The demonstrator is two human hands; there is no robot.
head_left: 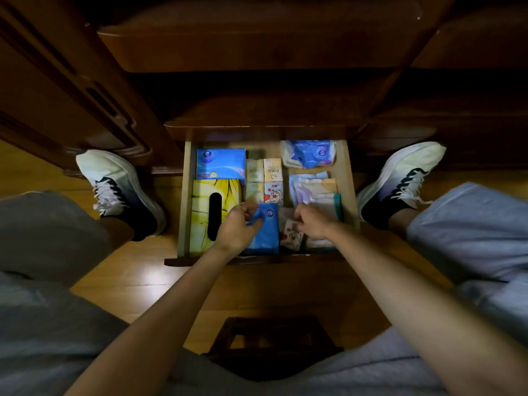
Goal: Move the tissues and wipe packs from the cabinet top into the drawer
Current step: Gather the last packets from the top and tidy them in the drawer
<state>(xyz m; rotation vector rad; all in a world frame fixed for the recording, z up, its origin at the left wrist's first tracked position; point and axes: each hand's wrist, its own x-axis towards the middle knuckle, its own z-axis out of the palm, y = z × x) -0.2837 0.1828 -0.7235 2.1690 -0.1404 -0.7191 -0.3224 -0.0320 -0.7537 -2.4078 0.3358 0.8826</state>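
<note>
The open wooden drawer (183,195) sits low between my feet and is packed with tissues. My left hand (238,227) pinches the top of a blue tissue pack (264,238) at the drawer's front middle. My right hand (313,224) grips a small white pack with red print (291,237) just right of it. A yellow tissue box (204,207) lies front left, with a blue tissue box (220,164) behind it. Small pocket packs (264,180) fill the middle. A plastic bag of blue packs (310,152) and flat wipe packs (313,190) lie on the right.
Dark wooden cabinet fronts (257,50) rise above the drawer. My white shoes (120,190) (400,178) stand on the wood floor (137,275) at either side of the drawer. A dark wooden stool (271,341) is under me.
</note>
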